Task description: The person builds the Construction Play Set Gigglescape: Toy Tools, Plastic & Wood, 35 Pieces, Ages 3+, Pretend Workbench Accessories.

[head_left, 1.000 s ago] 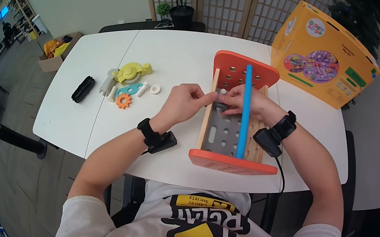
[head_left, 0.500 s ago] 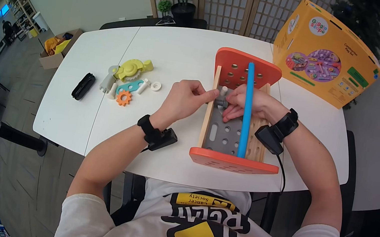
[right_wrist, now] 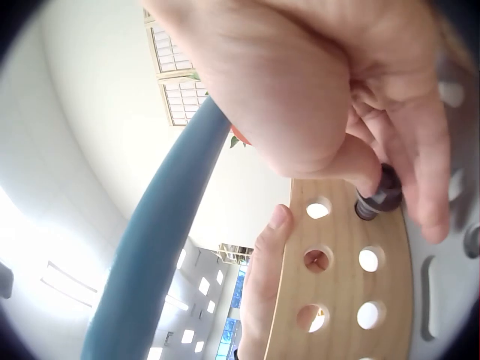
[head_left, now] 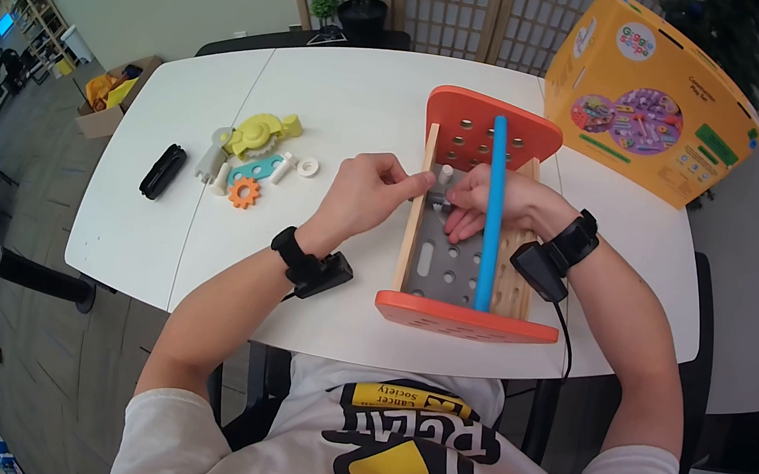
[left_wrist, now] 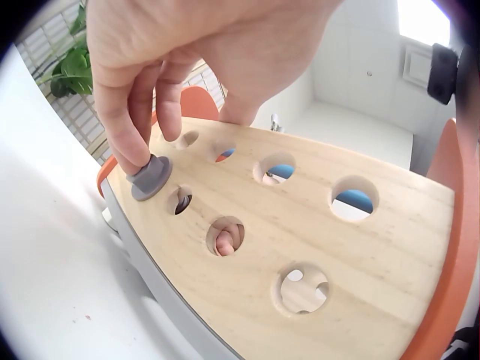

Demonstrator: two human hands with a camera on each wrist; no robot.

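A toy workbench with orange end panels (head_left: 456, 319), a blue bar (head_left: 489, 246) and a grey holed board (head_left: 439, 273) stands before me. My left hand (head_left: 361, 195) reaches to its left wooden side (left_wrist: 390, 247). Its fingers grip the grey flanged head of a bolt (left_wrist: 152, 180) on the outer face, with the thumb over the top edge. My right hand (head_left: 525, 204) reaches under the blue bar. Inside, its thumb and fingers pinch a dark nut (right_wrist: 386, 189) at the bolt's threaded end. Near them a white peg (head_left: 446, 176) stands up.
Left on the table (head_left: 287, 302) lie a yellow-green toy piece (head_left: 260, 135), a teal strip (head_left: 254, 170), an orange gear (head_left: 244, 193), a white ring (head_left: 308, 167) and a black case (head_left: 163, 172). A yellow box (head_left: 662, 104) stands back right.
My right fingers have shifted slightly around the nut, and more of the bolt and the white peg shows. The left hand keeps its grip at the wooden side.
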